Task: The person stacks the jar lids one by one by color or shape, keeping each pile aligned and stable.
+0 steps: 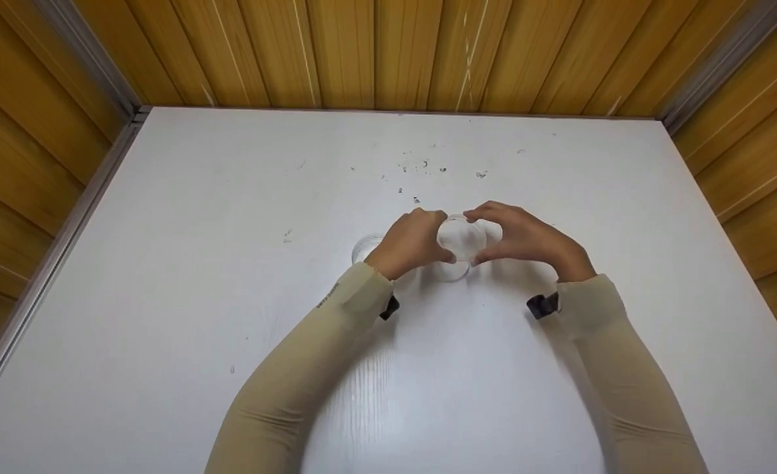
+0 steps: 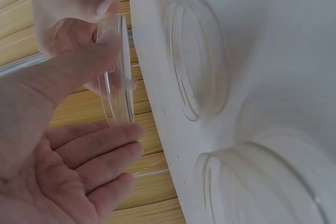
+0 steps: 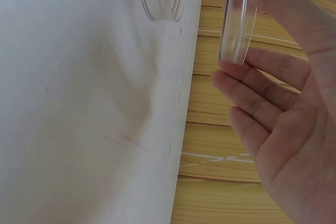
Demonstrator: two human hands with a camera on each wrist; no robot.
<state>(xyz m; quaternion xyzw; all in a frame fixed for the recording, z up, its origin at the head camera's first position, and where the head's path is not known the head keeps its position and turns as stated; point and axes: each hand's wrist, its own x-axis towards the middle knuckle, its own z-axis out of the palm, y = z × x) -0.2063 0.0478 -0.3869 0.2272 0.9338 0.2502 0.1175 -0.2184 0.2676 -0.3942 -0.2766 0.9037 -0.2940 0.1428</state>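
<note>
Between my two hands a clear petri dish [image 1: 464, 238] is held up above the white table. My left hand [image 1: 414, 242] pinches its left edge, thumb on one side and fingertips on the other. On the right edge, the thumb and fingers of my right hand [image 1: 526, 234] grip it the same way. In the left wrist view the raised dish [image 2: 126, 77] stands apart from the tabletop. A second petri dish [image 1: 454, 271] lies on the table below it, partly covered by it. Another clear petri dish [image 1: 364, 247] rests further left, partly hidden behind my left hand.
The white tabletop [image 1: 164, 263] has dark scuff marks [image 1: 421, 166] beyond the hands. Wood-panelled walls [image 1: 388, 52] close off the back and both sides. A small black device [image 1: 543, 306] sits at the right wrist.
</note>
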